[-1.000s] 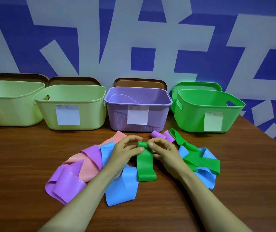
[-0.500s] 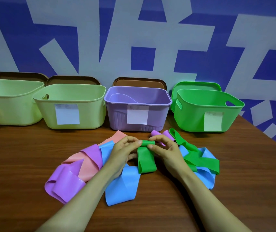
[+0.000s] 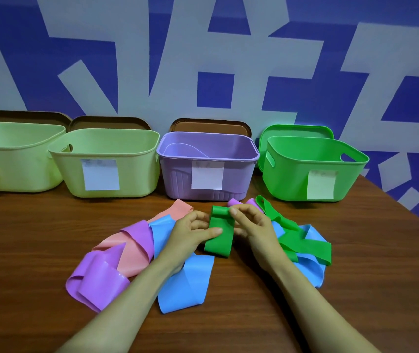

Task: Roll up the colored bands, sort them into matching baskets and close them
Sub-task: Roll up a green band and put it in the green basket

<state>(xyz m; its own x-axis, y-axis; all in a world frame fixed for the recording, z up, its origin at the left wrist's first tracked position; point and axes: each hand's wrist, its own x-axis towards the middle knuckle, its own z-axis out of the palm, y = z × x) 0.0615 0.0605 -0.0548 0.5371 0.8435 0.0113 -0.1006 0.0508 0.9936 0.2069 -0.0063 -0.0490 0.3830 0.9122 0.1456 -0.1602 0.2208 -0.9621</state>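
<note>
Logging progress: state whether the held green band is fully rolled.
Partly rolled. The green band is curled at its far end between left hand and right hand; the rest lies flat.

Noting a brown wood-grain bench [image 3: 25,250] filling the foreground, its right edge running diagonally toward the back. Recording a wall [image 3: 178,47] rising directly behind, showing bold blue shapes on pale grey. Logging four paper notes [image 3: 207,174] hanging in a row, writing too blurred to read.

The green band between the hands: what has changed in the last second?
The left hand and right hand keep rolling the green band; its flat near end has drawn in towards the roll, so less lies unrolled. Other bands, baskets and lids stayed put.
</note>
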